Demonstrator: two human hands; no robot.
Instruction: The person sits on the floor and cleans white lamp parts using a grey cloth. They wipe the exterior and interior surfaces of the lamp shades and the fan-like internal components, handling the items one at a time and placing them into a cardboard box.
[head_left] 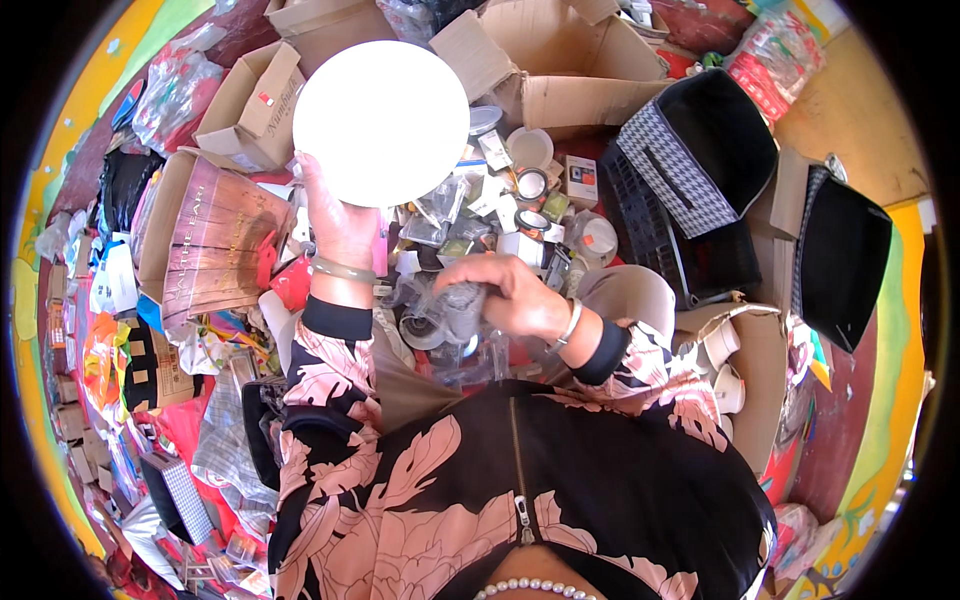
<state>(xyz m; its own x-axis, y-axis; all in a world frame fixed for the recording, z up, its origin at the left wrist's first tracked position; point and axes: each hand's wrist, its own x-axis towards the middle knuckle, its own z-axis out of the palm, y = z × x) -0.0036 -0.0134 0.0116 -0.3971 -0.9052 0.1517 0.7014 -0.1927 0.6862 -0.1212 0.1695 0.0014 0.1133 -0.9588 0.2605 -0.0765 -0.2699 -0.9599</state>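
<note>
A large, round white disc (382,122), so bright that its surface detail is lost, is held up by my left hand (338,215). The thumb lies along its lower left edge, and the other fingers are hidden behind it. Lower and to the right, my right hand (518,298) is closed with bent fingers on crumpled, see-through grey plastic wrapping (462,314). Beneath both hands lies a pile of small packaged goods, among them round lidded tins (532,183) and a small white box (521,249).
An open cardboard box (590,95) stands at the far side, another printed carton (215,240) at the left. On the right are black fabric bins with a checked front (680,150), a black plastic crate (640,225) and a carton holding white cups (728,388). Mixed goods cover the left side.
</note>
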